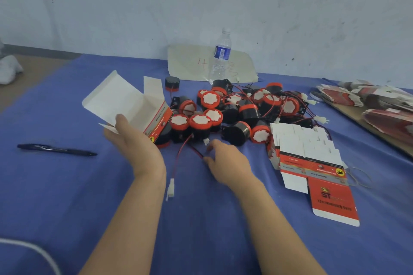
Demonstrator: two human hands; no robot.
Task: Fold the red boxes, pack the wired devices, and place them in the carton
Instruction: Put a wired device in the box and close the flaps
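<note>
An opened red box (145, 109) is gripped by the left hand (134, 140) beside the heap of wired devices (234, 109); a wire (196, 150) is pinched by the right hand (225, 161); if it is pulled, tangled neighbours could be dragged along or the connector (206, 141) strained.
</note>
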